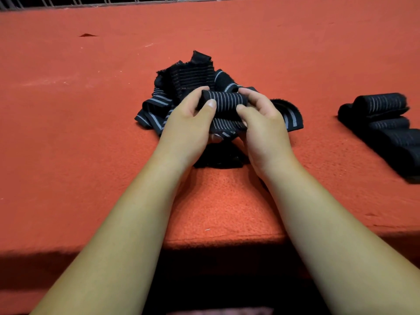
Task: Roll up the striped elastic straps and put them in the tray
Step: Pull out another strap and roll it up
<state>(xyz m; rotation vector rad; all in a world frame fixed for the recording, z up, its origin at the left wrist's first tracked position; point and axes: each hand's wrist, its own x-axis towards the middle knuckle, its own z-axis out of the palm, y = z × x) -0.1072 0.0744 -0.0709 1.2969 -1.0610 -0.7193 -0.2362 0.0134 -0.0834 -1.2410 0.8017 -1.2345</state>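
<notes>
A red felt-covered table point(91, 133) fills most of your view, with a pale railing point(113, 2) along its far edge. Your two bare forearms reach in from the near edge toward its middle.

There lies a loose heap of straps point(191, 76). They are black elastic bands with thin pale stripes running lengthwise, folded and tangled over one another, and some ends are frayed. Well apart to your right sits a cluster of rolls point(386, 130), dark cylinders of the same striped band lying side by side with one on top. Whether a tray holds them cannot be told from here.

Your left hand point(188, 130) and right hand point(264, 130) meet just above the near side of the heap. Between them you hold the rolled strap point(223, 101), a short tight cylinder lying crosswise, with its pale stripes circling it in even rings. Its loose tail drops flat below the roll, between your hands.

Your left fingers curl round the left end, with the left thumb point(211, 105) pressed on the front. Your right fingers wrap over the right end, and the right thumb point(243, 109) pinches against the near face.
</notes>
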